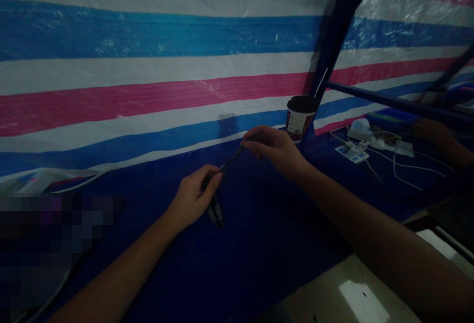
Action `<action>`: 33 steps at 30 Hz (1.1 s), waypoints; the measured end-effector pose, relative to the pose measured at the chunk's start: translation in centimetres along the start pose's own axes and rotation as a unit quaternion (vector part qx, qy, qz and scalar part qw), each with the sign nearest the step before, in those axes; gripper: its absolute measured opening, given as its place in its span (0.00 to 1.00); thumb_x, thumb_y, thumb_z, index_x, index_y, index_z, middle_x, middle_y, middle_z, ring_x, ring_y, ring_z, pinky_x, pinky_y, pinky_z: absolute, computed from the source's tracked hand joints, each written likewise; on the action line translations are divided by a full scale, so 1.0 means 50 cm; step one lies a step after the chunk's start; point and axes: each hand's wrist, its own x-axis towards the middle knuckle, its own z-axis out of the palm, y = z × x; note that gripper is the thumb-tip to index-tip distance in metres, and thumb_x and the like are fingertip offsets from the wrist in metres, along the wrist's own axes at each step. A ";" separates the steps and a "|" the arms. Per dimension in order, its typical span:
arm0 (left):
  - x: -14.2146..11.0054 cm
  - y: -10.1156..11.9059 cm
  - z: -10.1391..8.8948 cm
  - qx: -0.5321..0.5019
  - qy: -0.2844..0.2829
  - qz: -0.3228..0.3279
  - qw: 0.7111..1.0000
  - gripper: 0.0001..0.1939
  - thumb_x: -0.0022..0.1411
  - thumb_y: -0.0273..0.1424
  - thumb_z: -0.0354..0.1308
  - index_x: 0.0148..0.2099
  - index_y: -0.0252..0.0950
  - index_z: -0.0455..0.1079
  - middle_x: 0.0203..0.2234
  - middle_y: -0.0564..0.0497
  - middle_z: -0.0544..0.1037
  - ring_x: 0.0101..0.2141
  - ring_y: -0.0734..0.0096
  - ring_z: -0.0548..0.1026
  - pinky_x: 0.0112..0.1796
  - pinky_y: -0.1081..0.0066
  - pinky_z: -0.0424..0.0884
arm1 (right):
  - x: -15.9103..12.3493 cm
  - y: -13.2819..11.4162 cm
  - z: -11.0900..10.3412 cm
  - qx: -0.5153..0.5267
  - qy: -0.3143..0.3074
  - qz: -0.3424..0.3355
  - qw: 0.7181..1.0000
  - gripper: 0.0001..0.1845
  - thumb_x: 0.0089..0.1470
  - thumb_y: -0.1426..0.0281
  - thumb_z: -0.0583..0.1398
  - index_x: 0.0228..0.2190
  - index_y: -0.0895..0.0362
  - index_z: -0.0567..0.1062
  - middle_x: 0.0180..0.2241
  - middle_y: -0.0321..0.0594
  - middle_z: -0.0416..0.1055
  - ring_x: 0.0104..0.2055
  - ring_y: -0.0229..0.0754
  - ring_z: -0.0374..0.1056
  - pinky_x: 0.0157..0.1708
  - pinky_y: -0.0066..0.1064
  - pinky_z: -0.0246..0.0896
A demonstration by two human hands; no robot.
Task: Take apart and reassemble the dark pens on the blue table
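Your left hand (198,192) is closed, thumb against curled fingers, around the lower end of a thin dark pen-like stick (233,159); your right hand (272,147) pinches its upper end between thumb and fingers. The stick slants up from left to right between your hands, above the dark blue tabletop (259,244). Just below your left hand you have slim dark cylindrical pieces with grey sections (216,213), partly hidden by the hand, so you cannot tell how many there are. Beyond your right hand, a red-and-white paper cup with a black lid (299,118) stands upright near the blue metal post (329,46). The red, white and blue striped plastic sheet (148,96) hangs behind the table. Well to the right, white cables (396,165) lie tangled, with another person's hand (425,128) near them.
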 end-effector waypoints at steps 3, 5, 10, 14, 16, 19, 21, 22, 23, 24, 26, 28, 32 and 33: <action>-0.002 -0.001 0.001 -0.004 0.003 0.001 1.000 0.15 0.71 0.41 0.51 0.44 0.37 0.74 0.29 0.52 0.78 0.29 0.69 0.75 0.31 0.71 0.69 | 0.002 0.004 -0.001 0.004 0.033 -0.020 0.999 0.13 0.53 0.64 0.67 0.39 0.57 0.75 0.31 0.35 0.71 0.29 0.34 0.64 0.27 0.28 0.59; -0.003 -0.001 0.000 -0.005 0.004 -0.002 1.000 0.15 0.71 0.41 0.51 0.44 0.37 0.74 0.28 0.53 0.77 0.27 0.69 0.74 0.30 0.71 0.68 | 0.003 0.004 -0.003 0.007 0.048 -0.031 0.998 0.14 0.54 0.64 0.67 0.39 0.57 0.75 0.30 0.34 0.71 0.29 0.34 0.65 0.26 0.28 0.59; -0.004 0.001 0.000 -0.009 0.004 0.003 1.000 0.15 0.71 0.41 0.51 0.44 0.37 0.74 0.27 0.53 0.77 0.27 0.69 0.74 0.30 0.70 0.68 | 0.003 -0.003 -0.007 0.002 0.054 -0.033 0.998 0.13 0.54 0.65 0.67 0.39 0.57 0.75 0.29 0.34 0.71 0.28 0.34 0.64 0.25 0.27 0.59; -0.002 0.001 0.000 -0.006 0.003 0.003 1.000 0.14 0.71 0.40 0.51 0.44 0.37 0.74 0.28 0.53 0.77 0.27 0.70 0.74 0.31 0.70 0.69 | 0.001 -0.003 -0.004 -0.011 0.028 -0.016 0.999 0.13 0.53 0.65 0.68 0.39 0.57 0.74 0.32 0.36 0.74 0.29 0.33 0.65 0.26 0.28 0.59; -0.002 0.001 0.001 -0.002 0.001 0.010 1.000 0.14 0.71 0.39 0.51 0.44 0.37 0.74 0.29 0.53 0.78 0.28 0.70 0.74 0.32 0.70 0.69 | -0.002 -0.002 0.002 -0.012 -0.017 -0.005 1.000 0.13 0.52 0.66 0.68 0.37 0.57 0.74 0.37 0.39 0.77 0.29 0.33 0.66 0.27 0.28 0.61; -0.001 -0.002 0.001 0.004 0.001 0.028 1.000 0.14 0.72 0.38 0.52 0.45 0.37 0.75 0.30 0.52 0.79 0.29 0.69 0.75 0.33 0.69 0.69 | -0.008 -0.001 0.012 -0.017 -0.081 0.007 0.997 0.11 0.51 0.68 0.68 0.36 0.57 0.75 0.39 0.41 0.79 0.29 0.33 0.68 0.29 0.29 0.63; -0.002 -0.006 0.002 0.005 0.011 0.046 0.999 0.13 0.72 0.37 0.52 0.45 0.37 0.75 0.31 0.52 0.79 0.31 0.69 0.76 0.34 0.68 0.69 | -0.012 -0.002 0.017 -0.031 -0.085 0.016 0.996 0.11 0.51 0.66 0.68 0.36 0.57 0.75 0.36 0.39 0.79 0.29 0.34 0.69 0.29 0.29 0.63; -0.002 -0.008 0.002 0.005 0.019 0.056 0.998 0.13 0.72 0.37 0.53 0.45 0.37 0.76 0.32 0.51 0.80 0.32 0.68 0.77 0.35 0.68 0.69 | -0.013 -0.003 0.018 -0.052 -0.075 0.021 0.996 0.12 0.52 0.64 0.68 0.35 0.58 0.76 0.33 0.38 0.78 0.28 0.34 0.69 0.29 0.29 0.62; -0.003 -0.010 0.003 0.006 0.026 0.067 0.997 0.12 0.72 0.36 0.54 0.46 0.37 0.76 0.33 0.51 0.80 0.33 0.68 0.77 0.35 0.68 0.70 | -0.014 -0.005 0.017 -0.086 -0.063 0.027 0.994 0.13 0.53 0.61 0.68 0.32 0.58 0.76 0.29 0.37 0.77 0.27 0.34 0.68 0.28 0.28 0.61; -0.003 -0.011 0.003 0.009 0.033 0.077 0.996 0.12 0.71 0.36 0.55 0.46 0.37 0.77 0.33 0.51 0.80 0.33 0.68 0.77 0.36 0.68 0.70 | -0.015 -0.006 0.016 -0.130 -0.057 0.033 0.989 0.17 0.55 0.57 0.66 0.28 0.58 0.75 0.25 0.36 0.75 0.25 0.34 0.66 0.26 0.28 0.59; -0.003 -0.015 0.003 0.019 0.041 0.087 0.995 0.11 0.70 0.36 0.57 0.46 0.38 0.78 0.32 0.51 0.79 0.32 0.68 0.76 0.35 0.68 0.69 | -0.016 -0.011 0.012 -0.209 -0.070 0.044 0.974 0.23 0.59 0.53 0.62 0.25 0.59 0.75 0.20 0.34 0.70 0.22 0.34 0.63 0.25 0.29 0.54; -0.003 -0.016 0.003 0.024 0.047 0.086 0.995 0.10 0.70 0.36 0.58 0.46 0.38 0.79 0.32 0.52 0.79 0.32 0.68 0.76 0.34 0.68 0.69 | -0.016 -0.015 0.006 -0.231 -0.100 0.030 0.967 0.18 0.58 0.55 0.65 0.33 0.59 0.78 0.23 0.35 0.73 0.24 0.34 0.65 0.26 0.28 0.55; -0.001 -0.018 0.003 0.020 0.055 0.088 0.994 0.11 0.70 0.37 0.58 0.46 0.39 0.80 0.31 0.52 0.81 0.31 0.67 0.77 0.35 0.66 0.69 | -0.016 -0.019 -0.001 -0.235 -0.130 0.020 0.963 0.17 0.60 0.56 0.63 0.31 0.59 0.78 0.25 0.36 0.74 0.26 0.35 0.67 0.29 0.28 0.57; 0.000 -0.019 0.002 0.024 0.053 0.093 0.994 0.11 0.70 0.37 0.58 0.46 0.40 0.80 0.32 0.52 0.82 0.32 0.67 0.78 0.36 0.66 0.69 | -0.017 -0.019 -0.002 -0.255 -0.134 0.037 0.957 0.24 0.64 0.54 0.58 0.25 0.59 0.76 0.21 0.36 0.72 0.24 0.35 0.66 0.29 0.29 0.56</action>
